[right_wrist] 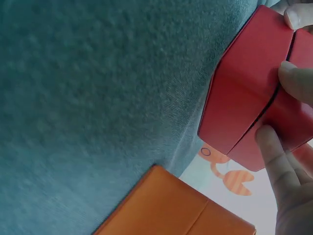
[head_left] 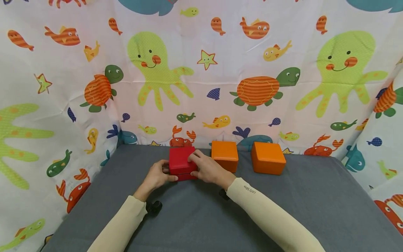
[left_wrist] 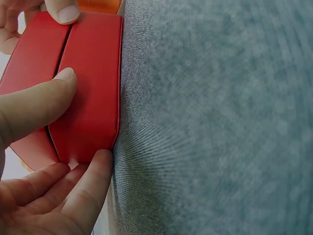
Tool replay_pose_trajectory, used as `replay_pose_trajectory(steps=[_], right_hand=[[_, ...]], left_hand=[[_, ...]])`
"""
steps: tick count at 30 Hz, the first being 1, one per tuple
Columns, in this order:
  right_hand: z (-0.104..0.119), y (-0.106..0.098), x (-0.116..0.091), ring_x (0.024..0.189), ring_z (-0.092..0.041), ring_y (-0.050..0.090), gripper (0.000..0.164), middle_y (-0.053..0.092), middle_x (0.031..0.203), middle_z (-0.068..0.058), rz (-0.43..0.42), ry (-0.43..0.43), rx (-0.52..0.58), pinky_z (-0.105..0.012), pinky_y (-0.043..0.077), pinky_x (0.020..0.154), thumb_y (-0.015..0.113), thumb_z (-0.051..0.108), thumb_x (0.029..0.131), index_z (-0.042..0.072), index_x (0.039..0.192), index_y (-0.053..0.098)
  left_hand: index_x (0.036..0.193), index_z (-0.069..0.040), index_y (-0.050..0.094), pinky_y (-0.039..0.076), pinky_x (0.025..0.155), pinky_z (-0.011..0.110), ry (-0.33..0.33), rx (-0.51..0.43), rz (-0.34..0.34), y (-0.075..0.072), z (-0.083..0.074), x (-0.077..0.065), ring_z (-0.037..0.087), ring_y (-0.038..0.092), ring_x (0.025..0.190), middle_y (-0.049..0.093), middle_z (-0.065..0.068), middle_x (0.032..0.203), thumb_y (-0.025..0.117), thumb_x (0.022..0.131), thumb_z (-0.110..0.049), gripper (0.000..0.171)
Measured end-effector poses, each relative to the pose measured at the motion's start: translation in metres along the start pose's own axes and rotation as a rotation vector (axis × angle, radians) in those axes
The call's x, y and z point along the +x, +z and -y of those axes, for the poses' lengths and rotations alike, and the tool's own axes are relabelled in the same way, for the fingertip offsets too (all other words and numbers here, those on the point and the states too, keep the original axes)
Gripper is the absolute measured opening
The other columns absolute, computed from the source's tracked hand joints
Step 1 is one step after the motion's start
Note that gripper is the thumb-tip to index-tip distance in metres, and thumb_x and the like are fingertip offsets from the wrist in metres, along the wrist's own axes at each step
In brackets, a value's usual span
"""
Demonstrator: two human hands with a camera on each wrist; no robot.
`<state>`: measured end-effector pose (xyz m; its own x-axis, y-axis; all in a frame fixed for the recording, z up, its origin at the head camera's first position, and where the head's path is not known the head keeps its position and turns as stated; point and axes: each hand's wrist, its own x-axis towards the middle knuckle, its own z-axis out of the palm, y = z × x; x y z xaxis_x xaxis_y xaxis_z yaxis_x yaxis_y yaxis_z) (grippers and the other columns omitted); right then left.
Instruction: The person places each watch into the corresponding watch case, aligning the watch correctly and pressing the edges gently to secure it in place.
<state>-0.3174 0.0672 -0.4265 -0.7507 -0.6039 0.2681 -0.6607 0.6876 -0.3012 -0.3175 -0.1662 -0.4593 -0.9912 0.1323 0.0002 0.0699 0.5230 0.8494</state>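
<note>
A red lidded box (head_left: pixel 181 161) stands on the grey tabletop near its back edge, with a narrow dark seam between lid and base. My left hand (head_left: pixel 157 174) grips it from the left, thumb on the front face and fingers along the side. From the right, my right hand (head_left: pixel 209 168) holds the box around the lid, with its thumb at the front seam and fingers on the side. In the right wrist view, that thumb (right_wrist: pixel 296 81) lies across the dark gap. The inside of the box is hidden.
Two orange boxes, a nearer one (head_left: pixel 225 154) and one farther right (head_left: pixel 268 159), stand beside the red box at the back. A curtain (head_left: pixel 195 77) printed with sea animals hangs behind and at both sides of the grey tabletop (head_left: pixel 195 217).
</note>
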Motion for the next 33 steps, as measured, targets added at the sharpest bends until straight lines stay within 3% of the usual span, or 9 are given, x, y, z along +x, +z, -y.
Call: replay_pose_trajectory(steps=[5, 10, 14, 21, 33], right_hand=[[-0.001, 0.001, -0.007, 0.096, -0.014, 0.054, 0.043, 0.046, 0.126, -0.001, -0.011, 0.097, 0.116, -0.024, 0.051, 0.082, 0.075, 0.022, 0.084, 0.017, 0.121, 0.052], [0.0, 0.005, -0.015, 0.092, -0.016, 0.059, 0.052, 0.05, 0.13, -0.008, -0.084, 0.287, 0.405, -0.025, 0.054, 0.072, 0.071, 0.021, 0.088, 0.01, 0.132, 0.046], [0.002, 0.008, -0.019, 0.099, -0.022, 0.064, 0.048, 0.054, 0.131, -0.011, -0.11, 0.38, 0.534, -0.032, 0.055, 0.076, 0.067, 0.021, 0.091, 0.009, 0.133, 0.046], [0.007, 0.015, -0.016, 0.099, -0.023, 0.065, 0.045, 0.061, 0.123, -0.01, -0.143, 0.443, 0.597, -0.032, 0.056, 0.074, 0.067, 0.019, 0.091, 0.009, 0.131, 0.051], [0.004, 0.023, 0.01, 0.1, -0.021, 0.063, 0.047, 0.062, 0.121, -0.009, -0.19, 0.552, 0.651, -0.034, 0.057, 0.074, 0.07, 0.024, 0.088, 0.012, 0.13, 0.051]], left_hand=[[0.128, 0.002, 0.05, 0.054, 0.082, 0.04, 0.008, -0.01, 0.001, 0.002, -0.001, -0.002, 0.026, 0.063, 0.1, 0.062, 0.014, 0.118, 0.084, 0.072, -0.011, 0.067], [0.13, 0.002, 0.048, 0.054, 0.082, 0.041, 0.026, 0.009, -0.011, 0.002, -0.004, -0.006, 0.028, 0.062, 0.101, 0.06, 0.015, 0.12, 0.082, 0.074, -0.011, 0.067], [0.132, 0.002, 0.045, 0.055, 0.08, 0.041, 0.038, 0.023, -0.036, -0.001, -0.012, -0.009, 0.03, 0.062, 0.102, 0.057, 0.017, 0.121, 0.079, 0.077, -0.009, 0.066], [0.133, 0.003, 0.044, 0.054, 0.081, 0.041, 0.051, 0.029, -0.028, -0.007, -0.017, -0.007, 0.032, 0.061, 0.104, 0.056, 0.02, 0.124, 0.075, 0.08, -0.005, 0.062], [0.137, 0.003, 0.041, 0.055, 0.081, 0.041, 0.092, 0.033, 0.049, -0.023, -0.008, 0.029, 0.034, 0.061, 0.105, 0.054, 0.023, 0.126, 0.071, 0.082, -0.001, 0.063]])
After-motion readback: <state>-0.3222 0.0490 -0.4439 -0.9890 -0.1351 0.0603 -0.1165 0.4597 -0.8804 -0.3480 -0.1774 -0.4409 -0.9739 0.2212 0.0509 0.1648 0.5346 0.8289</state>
